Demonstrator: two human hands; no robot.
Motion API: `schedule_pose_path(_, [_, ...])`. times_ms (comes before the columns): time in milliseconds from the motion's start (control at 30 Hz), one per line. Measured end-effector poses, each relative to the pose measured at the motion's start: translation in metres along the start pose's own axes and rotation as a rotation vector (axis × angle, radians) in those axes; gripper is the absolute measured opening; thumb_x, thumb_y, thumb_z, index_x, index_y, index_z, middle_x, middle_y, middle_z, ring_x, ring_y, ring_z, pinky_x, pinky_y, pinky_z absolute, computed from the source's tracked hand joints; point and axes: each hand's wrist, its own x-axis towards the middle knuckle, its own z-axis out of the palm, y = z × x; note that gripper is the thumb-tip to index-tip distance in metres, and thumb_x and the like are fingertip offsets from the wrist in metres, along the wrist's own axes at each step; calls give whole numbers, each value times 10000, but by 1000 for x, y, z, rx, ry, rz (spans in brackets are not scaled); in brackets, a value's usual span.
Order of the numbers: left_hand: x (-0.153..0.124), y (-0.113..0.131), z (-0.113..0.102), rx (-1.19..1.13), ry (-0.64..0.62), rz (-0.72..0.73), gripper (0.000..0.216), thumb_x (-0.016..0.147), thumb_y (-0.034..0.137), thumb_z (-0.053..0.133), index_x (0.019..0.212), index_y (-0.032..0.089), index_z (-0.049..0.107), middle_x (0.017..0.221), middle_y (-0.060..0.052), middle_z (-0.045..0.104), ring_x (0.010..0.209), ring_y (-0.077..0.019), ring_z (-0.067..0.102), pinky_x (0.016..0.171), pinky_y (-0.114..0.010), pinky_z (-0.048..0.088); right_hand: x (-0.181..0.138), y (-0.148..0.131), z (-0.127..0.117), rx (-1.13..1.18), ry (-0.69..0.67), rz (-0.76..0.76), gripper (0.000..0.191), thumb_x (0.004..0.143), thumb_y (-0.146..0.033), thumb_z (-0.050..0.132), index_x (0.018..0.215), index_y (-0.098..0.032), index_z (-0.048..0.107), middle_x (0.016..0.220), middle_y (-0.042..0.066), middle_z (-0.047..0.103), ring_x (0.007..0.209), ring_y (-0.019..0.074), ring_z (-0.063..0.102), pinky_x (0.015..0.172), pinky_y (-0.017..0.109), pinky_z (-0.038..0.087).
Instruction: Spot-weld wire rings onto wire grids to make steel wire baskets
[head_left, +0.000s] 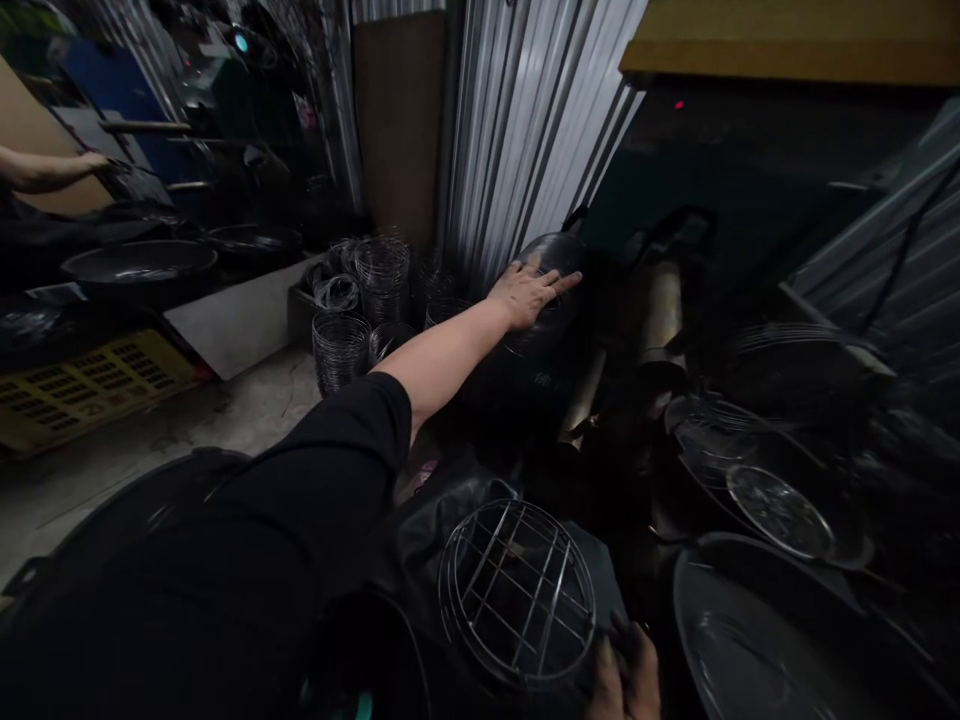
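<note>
My left hand [525, 295] reaches far forward, fingers spread, against a dark rounded thing [553, 250] in front of the corrugated wall. What that thing is stays too dark to tell. Low in the view, several round wire grates [517, 590] with crossed bars lie stacked over dark cloth at my lap. At their lower right edge is my right hand [628, 672], its fingers bent at the rim and partly cut off by the frame. Coils of wire rings [341, 350] stand in piles left of my left forearm.
Large dark pans [750, 620] lie at the right, one holding a round wire piece [780, 510]. A metal cylinder [664, 310] stands by the dark machine under a yellow beam [795, 60]. Left are a yellow crate [97, 385] and another person's arm [52, 170].
</note>
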Motion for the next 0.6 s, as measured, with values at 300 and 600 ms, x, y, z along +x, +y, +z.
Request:
schedule_pose_path(300, [-42,13,-20,-324,366,6,352,862,152,516,1179,216,656,1018,-67,650,1154,-248,490,1048,-445,285,-2,-27,-17,-18,-77,44,639,845,-618,452,1353,-230,476,1234,123,607,1115,355,585,883,467,514])
schedule_pose_path(600, [-203,79,-27,-1683,-73,-689,383,839,162,562,1217,197,613,642,23,604,360,-7,363,384,-152,252,0,-120,-33,363,-246,-308,775,751,-552,608,1404,-188,405,1276,122,563,1097,291,562,967,442,416])
